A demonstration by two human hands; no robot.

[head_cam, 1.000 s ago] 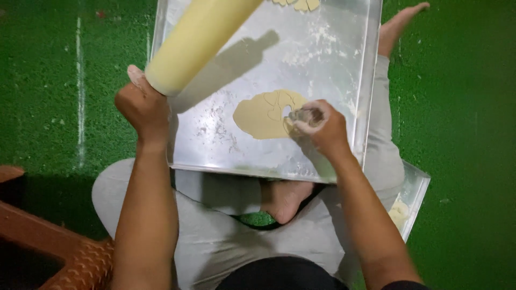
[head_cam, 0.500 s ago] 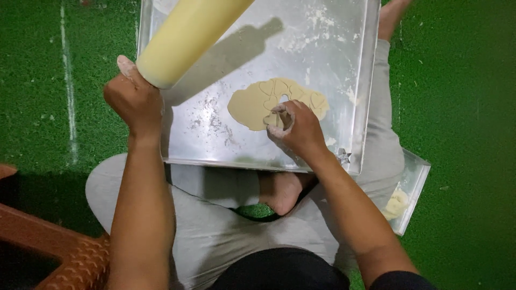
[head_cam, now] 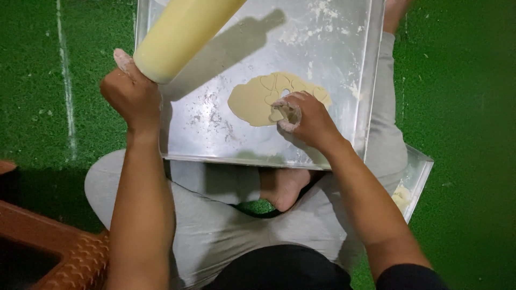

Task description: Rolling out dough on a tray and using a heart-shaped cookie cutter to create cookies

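A flat sheet of pale dough (head_cam: pixel 252 99) lies on a floured metal tray (head_cam: pixel 215 139) that rests across my crossed legs. Heart-shaped cuts show in the dough's upper part. My right hand (head_cam: pixel 303 119) is closed around a small cookie cutter (head_cam: pixel 290 114) and presses it onto the dough's right side. My left hand (head_cam: pixel 131 94) grips the handle of a cream-coloured rolling pin (head_cam: pixel 183 32), held tilted above the tray's left edge. The pin's far end runs out of view at the top.
Green artificial turf (head_cam: pixel 467 80) covers the floor all round. A second metal tray (head_cam: pixel 416 177) with a bit of dough pokes out under my right leg. A brown plastic crate or stool (head_cam: pixel 48 247) stands at the lower left. My bare foot (head_cam: pixel 282 185) shows below the tray.
My right hand with the cutter has shifted along the dough, and more heart-shaped cuts now show. The left hand keeps the rolling pin raised in the same place.
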